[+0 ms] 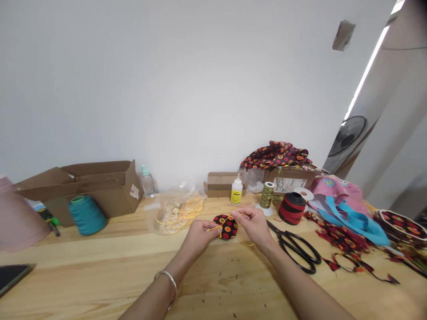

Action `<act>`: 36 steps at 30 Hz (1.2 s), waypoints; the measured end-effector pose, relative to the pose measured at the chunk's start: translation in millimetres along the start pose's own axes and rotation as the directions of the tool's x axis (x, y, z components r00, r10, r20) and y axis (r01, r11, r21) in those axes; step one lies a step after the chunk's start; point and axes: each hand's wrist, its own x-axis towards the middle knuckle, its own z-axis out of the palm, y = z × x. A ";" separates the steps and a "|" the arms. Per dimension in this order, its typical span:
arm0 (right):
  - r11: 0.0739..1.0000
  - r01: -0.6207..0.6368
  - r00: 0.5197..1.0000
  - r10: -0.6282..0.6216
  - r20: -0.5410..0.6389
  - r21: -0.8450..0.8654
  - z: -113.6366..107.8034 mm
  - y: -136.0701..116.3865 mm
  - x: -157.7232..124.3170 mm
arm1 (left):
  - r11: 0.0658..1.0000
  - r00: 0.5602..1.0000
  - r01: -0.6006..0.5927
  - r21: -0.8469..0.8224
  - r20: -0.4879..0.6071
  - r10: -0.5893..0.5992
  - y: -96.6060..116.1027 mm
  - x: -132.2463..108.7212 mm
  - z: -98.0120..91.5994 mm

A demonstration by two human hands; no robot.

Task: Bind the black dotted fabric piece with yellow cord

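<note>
My left hand [200,234] is closed, pinching the left edge of a small round patterned fabric piece [227,226], black with red and orange dots. My right hand [252,223] is closed too, pinching the piece's upper right edge and a thin yellow cord [213,228] that runs across it. Both hands hold the piece just above the wooden table [100,266]. A silver bangle [168,279] sits on my left wrist.
Black scissors [298,250] lie right of my right hand. Behind stand a glue bottle [236,191], an olive thread spool [267,195], a red-black ribbon roll [292,208] and a bag of yellow cord [178,209]. A teal thread cone [86,215] and cardboard box [100,186] sit left; fabric scraps right.
</note>
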 end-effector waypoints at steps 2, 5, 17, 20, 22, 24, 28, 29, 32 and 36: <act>0.999 0.014 0.999 -0.015 -0.034 -0.034 -1.3 4.5 1.4 | 1.000 1.000 -0.011 -0.028 0.016 0.011 -1.2 0.2 -0.7; 0.990 -0.006 0.993 -0.011 -0.122 -0.138 -4.9 14.3 6.1 | 0.996 0.999 -0.020 -0.092 0.043 0.024 -3.0 1.1 -1.7; 0.748 0.446 0.895 -0.359 0.266 -0.491 -1.3 6.7 -1.7 | 0.994 0.995 -0.063 -0.087 0.068 0.069 1.9 -0.4 -1.5; 0.786 0.447 0.875 -0.284 0.393 -0.427 3.2 9.0 -5.1 | 0.994 0.995 -0.068 -0.086 0.066 0.074 2.1 0.4 -1.1; 0.819 0.412 0.876 -0.234 0.422 -0.400 4.4 13.4 -5.4 | 0.994 0.996 -0.067 -0.081 0.061 0.072 0.9 1.3 -0.9; 0.848 0.378 0.885 -0.215 0.413 -0.371 5.1 17.9 -4.9 | 0.995 0.995 -0.063 -0.077 0.068 0.068 -0.7 2.0 -0.5; 0.901 0.280 0.934 -0.176 0.309 -0.331 7.7 25.0 -3.5 | 0.993 0.993 -0.053 -0.110 0.102 0.064 -2.5 1.6 0.3; 0.912 0.250 0.944 -0.154 0.292 -0.325 8.5 26.4 -3.3 | 0.991 0.992 -0.048 -0.127 0.112 0.062 -2.5 1.2 0.1; 0.937 0.179 0.953 -0.090 0.290 -0.299 10.0 28.8 -2.9 | 0.986 0.987 -0.033 -0.166 0.147 0.057 -1.9 0.3 -1.2; 0.952 0.148 0.952 -0.064 0.299 -0.269 10.2 28.1 -4.0 | 0.988 0.987 -0.075 -0.138 0.130 0.093 -0.8 1.3 -2.8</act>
